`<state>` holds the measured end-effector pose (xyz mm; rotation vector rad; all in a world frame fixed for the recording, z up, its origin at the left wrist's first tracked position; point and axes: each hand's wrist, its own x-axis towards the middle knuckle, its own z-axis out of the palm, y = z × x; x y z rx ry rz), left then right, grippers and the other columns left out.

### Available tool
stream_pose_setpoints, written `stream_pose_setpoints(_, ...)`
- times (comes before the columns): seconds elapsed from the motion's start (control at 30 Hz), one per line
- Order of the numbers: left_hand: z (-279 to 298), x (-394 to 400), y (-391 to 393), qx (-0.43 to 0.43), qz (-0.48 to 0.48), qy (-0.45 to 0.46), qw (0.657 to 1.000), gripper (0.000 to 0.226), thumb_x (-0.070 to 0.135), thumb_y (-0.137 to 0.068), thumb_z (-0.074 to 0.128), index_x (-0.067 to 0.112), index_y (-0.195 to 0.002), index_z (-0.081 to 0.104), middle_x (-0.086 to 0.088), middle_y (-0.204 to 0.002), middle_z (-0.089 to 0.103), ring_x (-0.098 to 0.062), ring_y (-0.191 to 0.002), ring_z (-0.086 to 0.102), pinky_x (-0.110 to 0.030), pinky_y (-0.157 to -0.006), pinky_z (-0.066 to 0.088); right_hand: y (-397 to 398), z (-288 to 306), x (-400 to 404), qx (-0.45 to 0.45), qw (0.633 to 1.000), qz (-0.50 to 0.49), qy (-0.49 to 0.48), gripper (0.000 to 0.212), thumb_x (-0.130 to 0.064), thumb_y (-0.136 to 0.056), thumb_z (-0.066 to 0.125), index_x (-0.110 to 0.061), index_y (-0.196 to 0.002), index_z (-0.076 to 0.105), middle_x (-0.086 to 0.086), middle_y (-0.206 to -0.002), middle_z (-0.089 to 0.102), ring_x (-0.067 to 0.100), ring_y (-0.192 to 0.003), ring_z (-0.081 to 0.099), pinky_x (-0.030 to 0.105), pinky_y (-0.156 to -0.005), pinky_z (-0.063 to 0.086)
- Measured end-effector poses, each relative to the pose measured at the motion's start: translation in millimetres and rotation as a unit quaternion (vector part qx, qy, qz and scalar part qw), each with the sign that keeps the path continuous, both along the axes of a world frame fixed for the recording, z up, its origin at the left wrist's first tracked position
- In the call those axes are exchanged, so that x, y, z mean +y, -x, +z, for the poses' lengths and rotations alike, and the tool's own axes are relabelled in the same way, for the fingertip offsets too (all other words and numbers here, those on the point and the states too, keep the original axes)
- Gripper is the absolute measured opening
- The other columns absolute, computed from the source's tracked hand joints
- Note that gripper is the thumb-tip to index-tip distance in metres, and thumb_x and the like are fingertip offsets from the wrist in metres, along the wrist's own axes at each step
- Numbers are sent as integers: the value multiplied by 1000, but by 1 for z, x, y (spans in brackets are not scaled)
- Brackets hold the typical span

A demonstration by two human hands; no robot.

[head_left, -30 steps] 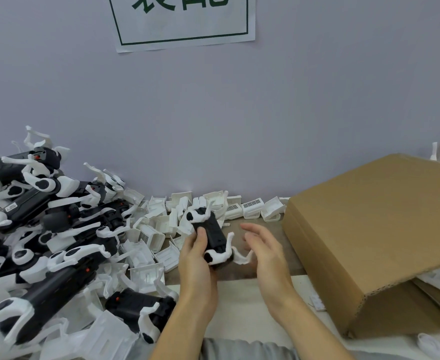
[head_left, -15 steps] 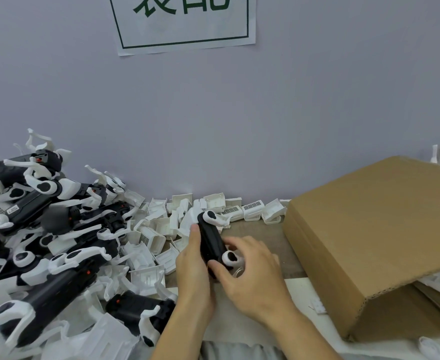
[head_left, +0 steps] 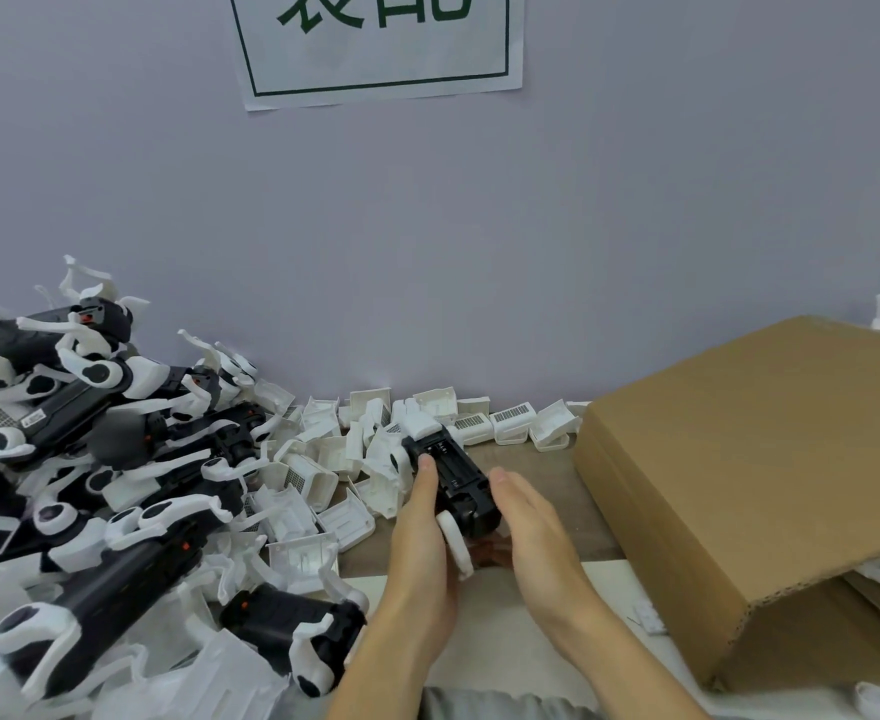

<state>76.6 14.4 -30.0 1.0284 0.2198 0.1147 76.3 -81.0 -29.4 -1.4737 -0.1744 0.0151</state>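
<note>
Low centre of the frame, over the brown desk (head_left: 542, 454), the left grip (head_left: 422, 553) clasps the black plastic housing with a white round end cap (head_left: 456, 475); the right grip (head_left: 531, 522) lies released, fingers straight, along its right side; seemingly mid-assembly; next, the cap likely needs a square, firm press.

Assembly workshop: heaped plastic parts (head_left: 116, 459), carton (head_left: 765, 459)
</note>
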Motion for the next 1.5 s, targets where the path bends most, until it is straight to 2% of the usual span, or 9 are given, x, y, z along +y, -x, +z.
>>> stream_pose_setpoints(0.1,0,1,0,24,25,-9,999,62,58,-95,51,3,-88,79,-26,-80,64,-36,-80,68,-36,-71,55,-4,-4,0,-1,998,-64,21,37,-30,-108,32,-21,-96,66,12,-95,72,33,-92,69,57,-88,55)
stream_pose_setpoints(0.27,1,8,-3,51,45,-23,997,62,55,-100,44,0,-86,67,-12,-38,42,-33,-63,49,-28,-50,38,-22,-2,-12,60,983,-168,46,25,-28,-104,39,-29,-106,64,-3,-108,61,22,-99,63,46,-97,50)
stream_pose_setpoints(0.4,2,7,-3,39,12,6,999,39,46,-99,52,14,-108,71,-20,-89,75,-27,-75,67,-29,-60,49,-53,8,-15,70,977,-188,74,26,-18,-99,45,-26,-110,67,-11,-106,62,18,-104,59,37,-93,48)
stream_pose_setpoints(0.57,4,3,-2,19,-19,19,999,33,38,-99,54,20,-83,77,-4,-79,77,-16,-67,73,-30,-63,55,-120,17,-12,162,952,-230,123,12,-10,-91,43,-10,-87,54,9,-90,56,30,-88,57,34,-69,42)
stream_pose_setpoints(0.83,10,4,2,27,-58,55,996,40,43,-100,52,10,-100,75,-15,-93,78,-26,-79,75,-31,-62,57,-156,33,2,198,919,-193,280,18,-20,-96,41,-6,-97,53,11,-75,50,26,-67,52,37,-72,49)
stream_pose_setpoints(1.07,10,3,0,29,-43,57,997,36,39,-100,54,11,-98,75,-9,-88,78,-21,-78,75,-31,-68,56,-145,27,-4,130,856,-241,439,42,-26,-97,42,-1,-128,56,27,-144,39,37,-110,52,34,-86,41)
stream_pose_setpoints(1.23,12,2,2,34,-38,66,997,34,39,-100,53,13,-97,74,-9,-83,79,-18,-70,75,-24,-53,55,-113,46,-3,-8,804,-243,543,19,-24,-90,50,-9,-80,58,15,-99,60,30,-82,49,32,-69,42)
stream_pose_setpoints(1.33,12,2,3,38,-32,43,998,35,41,-101,52,12,-99,72,-8,-81,78,-18,-68,74,-25,-54,54,-92,55,-10,-82,796,-282,529,41,-33,-94,55,-16,-59,42,3,-63,49,25,-61,47,29,-51,32)
stream_pose_setpoints(1.5,13,2,5,42,-26,8,999,38,43,-100,52,11,-100,72,-11,-86,78,-24,-78,74,-36,-72,57,-41,48,-25,-94,880,-268,380,55,-47,-93,59,-2,-64,66,11,-64,66,29,-73,61,32,-62,43)
